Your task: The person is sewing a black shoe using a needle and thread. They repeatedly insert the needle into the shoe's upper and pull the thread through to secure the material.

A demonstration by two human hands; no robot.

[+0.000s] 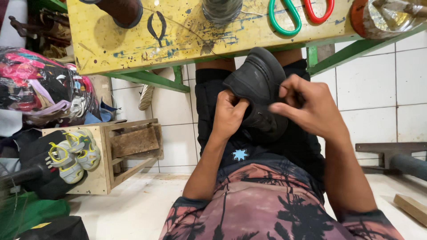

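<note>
Over white tiles, black shoe [260,84]

A bulging clear plastic bag [42,84] sits at the left edge, packed with shoes and straps in pink, black and white, its film glossy with reflections. At the top right corner, on the yellow counter [106,40], a crumpled clear wrapper [391,15] with a golden sheen lies against a round orange-red container [358,15]. No labels, signs or screens show anywhere.
</note>
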